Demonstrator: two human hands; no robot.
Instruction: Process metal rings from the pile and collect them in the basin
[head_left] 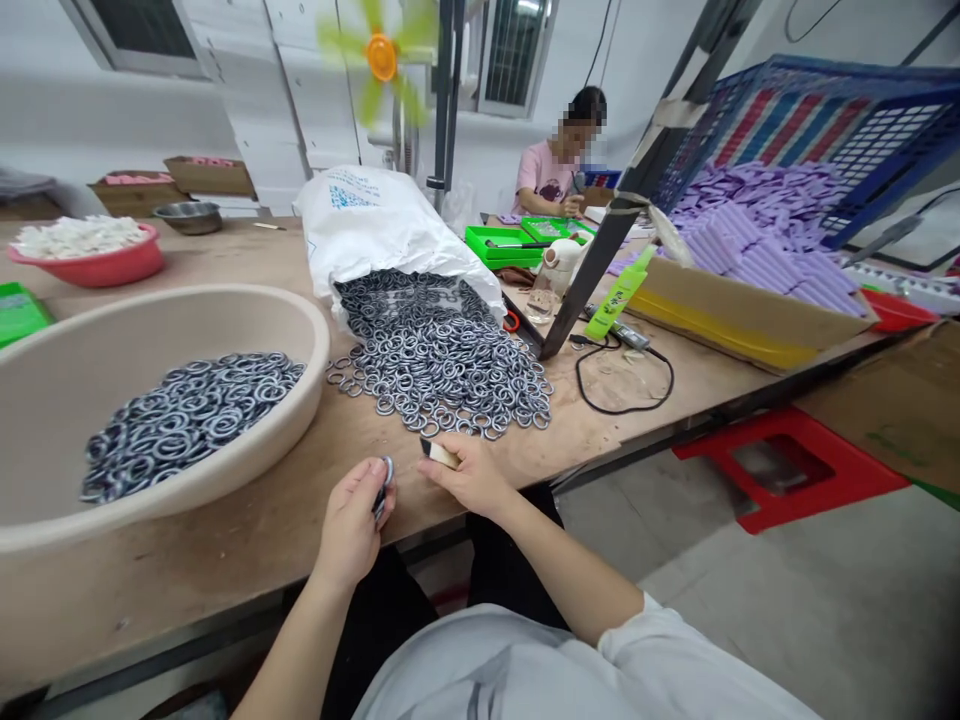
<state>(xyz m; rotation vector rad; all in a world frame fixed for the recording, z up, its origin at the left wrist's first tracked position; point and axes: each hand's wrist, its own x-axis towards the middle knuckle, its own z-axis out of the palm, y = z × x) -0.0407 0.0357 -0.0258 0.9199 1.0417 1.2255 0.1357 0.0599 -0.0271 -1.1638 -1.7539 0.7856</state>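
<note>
My left hand [358, 515] is closed on dark grey rings [386, 472] near the table's front edge; the fingers hide how many. Just to its right, my right hand [474, 475] grips a short cream-coloured tool [440, 454] with a black, slanted tip, which looks like a small brush or blade. The tip points left towards the rings and stays apart from them. Beyond both hands lies a heap of shiny grey rings [450, 375], spilling from the mouth of a white sack [390, 225]. To the left stands a large beige basin [319, 390] with more such rings [195, 420] inside.
A dark metal post [600, 250] rises from the table right of the heap. Near it are a yellow-green bottle [621, 292] and a black cable [626, 411]. A carton [739, 315] of purple pieces stands farther right, above a red stool [795, 465]. Another person [555, 170] sits across.
</note>
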